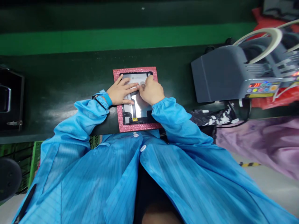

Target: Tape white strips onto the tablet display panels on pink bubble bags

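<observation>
A flat tablet-like panel (139,109) with a black frame and a shiny grey inside lies on a pink padded mat (121,121) on the dark green bench. My left hand (121,91) rests flat on the panel's left part, fingers stretched out toward the right. My right hand (151,91) is curled, its fingertips pinched together on the panel's upper middle, touching the left fingertips. What it pinches is too small to make out. Both arms wear blue smock sleeves, and a blue wrist strap (105,99) sits on my left wrist.
A grey tape dispenser machine (233,73) with coloured buttons and a tape roll stands at the right. White scraps on dark cloth (217,119) lie beside it. A black box (10,99) sits at the left edge. A green crate (35,155) is below the bench.
</observation>
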### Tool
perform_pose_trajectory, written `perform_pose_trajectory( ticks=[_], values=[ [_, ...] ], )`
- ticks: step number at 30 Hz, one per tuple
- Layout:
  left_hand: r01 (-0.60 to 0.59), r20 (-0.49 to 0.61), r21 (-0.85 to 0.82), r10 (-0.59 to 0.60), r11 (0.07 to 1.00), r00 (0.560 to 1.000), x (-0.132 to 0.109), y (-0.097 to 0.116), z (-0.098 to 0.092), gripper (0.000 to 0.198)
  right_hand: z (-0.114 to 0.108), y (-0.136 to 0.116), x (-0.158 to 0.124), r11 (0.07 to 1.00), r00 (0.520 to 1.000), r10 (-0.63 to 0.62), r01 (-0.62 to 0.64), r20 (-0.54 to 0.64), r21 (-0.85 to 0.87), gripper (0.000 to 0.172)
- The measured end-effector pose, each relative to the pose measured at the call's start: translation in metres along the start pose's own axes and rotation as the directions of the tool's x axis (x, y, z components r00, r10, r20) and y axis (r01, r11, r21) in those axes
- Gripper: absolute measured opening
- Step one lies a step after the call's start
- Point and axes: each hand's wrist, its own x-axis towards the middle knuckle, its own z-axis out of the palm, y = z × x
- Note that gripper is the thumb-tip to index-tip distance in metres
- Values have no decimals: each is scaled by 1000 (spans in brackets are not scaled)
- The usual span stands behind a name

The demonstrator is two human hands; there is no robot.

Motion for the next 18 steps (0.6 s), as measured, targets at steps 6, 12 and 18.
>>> perform_pose_trajectory(
  ticks=[6,12,18],
  values=[
    [-85,40,287,77,954,996,-3,-8,2,70,18,19,9,998,979,-47,36,-200,-58,47],
    [-130,77,410,108,903,991,-3,-17,0,78,-1,80,-9,950,910,16,115,-414,289,34],
    [-115,39,432,109,894,993,-4,-8,-8,82,-42,172,-76,645,673,556,20,-488,764,44]
  ],
)
